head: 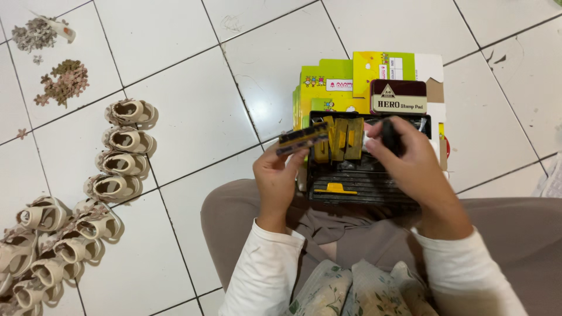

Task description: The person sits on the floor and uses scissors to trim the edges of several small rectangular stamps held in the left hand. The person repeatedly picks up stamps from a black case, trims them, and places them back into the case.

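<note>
Person sits on the white tiled floor, knees in brown trousers, white sleeves, a flowered cloth in the lap at the bottom edge. Left hand raised over the left knee, fingers pinched shut on a flat yellow-and-dark strip, held nearly level, its right end over the black tray's left edge. Right hand over the tray's right side, fingers curled tight around a small black knob-like handle; what is under it is hidden. Tray sits just in front of the knees, with upright yellow pieces in its far half and one flat yellow piece near the front. Beyond the tray, touching it, a dark red stamp pad tin lies on yellow-green flat cartons. Far left: rows of small beige sandals, and further back, piles of small flower trims.
</note>
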Demonstrator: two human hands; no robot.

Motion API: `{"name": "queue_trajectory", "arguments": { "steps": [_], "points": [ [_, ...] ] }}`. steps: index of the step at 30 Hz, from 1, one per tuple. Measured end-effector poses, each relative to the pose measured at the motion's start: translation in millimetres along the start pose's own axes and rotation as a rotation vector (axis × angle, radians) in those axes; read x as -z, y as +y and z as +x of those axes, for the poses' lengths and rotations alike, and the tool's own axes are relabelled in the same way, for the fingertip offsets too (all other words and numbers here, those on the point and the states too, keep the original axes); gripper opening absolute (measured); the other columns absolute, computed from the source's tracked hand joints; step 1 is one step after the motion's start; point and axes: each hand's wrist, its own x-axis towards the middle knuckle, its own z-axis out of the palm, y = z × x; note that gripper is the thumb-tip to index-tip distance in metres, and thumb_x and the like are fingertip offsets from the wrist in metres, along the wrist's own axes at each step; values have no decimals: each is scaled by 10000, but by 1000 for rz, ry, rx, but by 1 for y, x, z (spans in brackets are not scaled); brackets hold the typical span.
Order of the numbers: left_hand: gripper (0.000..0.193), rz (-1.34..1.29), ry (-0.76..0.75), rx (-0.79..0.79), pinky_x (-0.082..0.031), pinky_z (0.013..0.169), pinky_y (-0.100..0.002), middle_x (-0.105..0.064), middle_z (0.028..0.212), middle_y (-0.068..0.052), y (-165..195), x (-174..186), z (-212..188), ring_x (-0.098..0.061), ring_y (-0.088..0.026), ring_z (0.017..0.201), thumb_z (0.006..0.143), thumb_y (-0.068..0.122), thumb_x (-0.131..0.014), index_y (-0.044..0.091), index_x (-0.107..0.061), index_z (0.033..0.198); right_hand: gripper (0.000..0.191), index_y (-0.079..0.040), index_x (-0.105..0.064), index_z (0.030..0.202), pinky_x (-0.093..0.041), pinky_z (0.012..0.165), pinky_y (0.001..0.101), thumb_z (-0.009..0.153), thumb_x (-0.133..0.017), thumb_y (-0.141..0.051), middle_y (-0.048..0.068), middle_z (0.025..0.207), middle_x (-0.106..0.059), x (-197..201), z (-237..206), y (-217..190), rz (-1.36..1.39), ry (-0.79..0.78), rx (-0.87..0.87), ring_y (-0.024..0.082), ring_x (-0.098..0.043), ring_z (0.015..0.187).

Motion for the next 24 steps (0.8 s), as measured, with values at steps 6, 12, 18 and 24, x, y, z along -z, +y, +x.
{"name": "queue_trajectory", "arguments": {
  "steps": [6, 12, 18, 24],
  "points": [
    [168, 162, -44, -57, -530, 939, -289, -757, 1086, -74, 8, -8, -3, -685, -156, 1005, 929, -37, -759, -21, -765, 1096, 89, -56, -684, 1028, -493, 745, 307, 954, -694, -104, 64, 910, -649, 16, -13, 2, -351, -15, 3, 154, -609, 836],
    [167, 33, 11, -40, -525, 1027, -302, -746, 1146, -89, -7, -8, 7, -680, -155, 1077, 955, -37, -736, -48, -746, 1121, 287, -53, -672, 1006, -492, 838, 385, 728, -695, 15, 135, 990, -600, -29, -23, 1, -484, -47, 355, 329, -609, 940],
    [189, -31, 169, 107, -540, 928, -288, -770, 1090, -95, -12, 5, 4, -692, -138, 993, 951, 19, -750, -36, -756, 1132, 265, -62, -597, 1024, -521, 862, 377, 791, -605, 63, 104, 983, -606, -20, -26, 0, -265, -171, 85, 315, -624, 916],
    [200, -79, 193, 121, -544, 929, -277, -773, 1085, -90, -13, 5, 7, -698, -127, 988, 956, 61, -758, -34, -754, 1132, 334, -123, -742, 1009, -499, 769, 445, 715, -687, 26, 95, 1025, -631, -43, -28, 9, -728, -117, 315, 348, -628, 888]
  ]
}}
